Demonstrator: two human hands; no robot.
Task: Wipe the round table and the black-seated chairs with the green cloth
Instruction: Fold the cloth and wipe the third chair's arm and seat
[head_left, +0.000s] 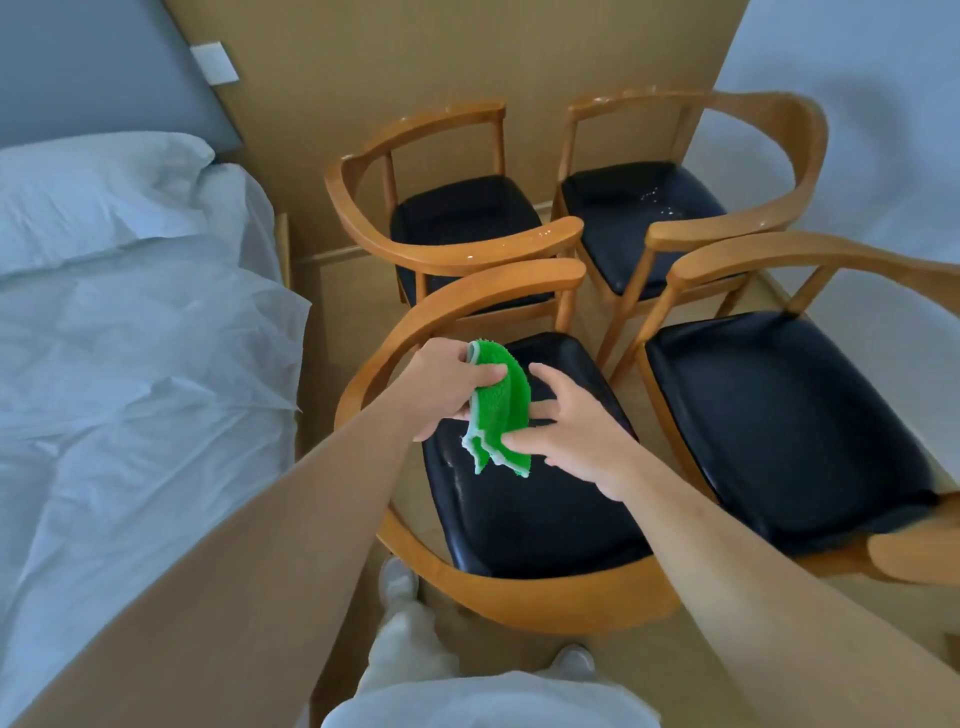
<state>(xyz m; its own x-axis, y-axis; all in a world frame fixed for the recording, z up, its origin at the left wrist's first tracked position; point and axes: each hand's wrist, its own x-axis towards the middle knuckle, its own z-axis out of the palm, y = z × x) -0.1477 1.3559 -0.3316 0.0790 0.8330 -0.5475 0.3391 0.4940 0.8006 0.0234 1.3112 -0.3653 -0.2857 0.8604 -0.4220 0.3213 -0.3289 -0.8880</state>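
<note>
Both hands hold the fuzzy green cloth (501, 402) over the near wooden chair with the shiny black seat (535, 499), the left hand (449, 387) gripping its top and the right hand (571, 431) pinching its bottom, likely folding it, and next it should press down and rub the seat.

A white-sheeted bed (130, 364) stands beside tan wall panelling (415, 52).
</note>
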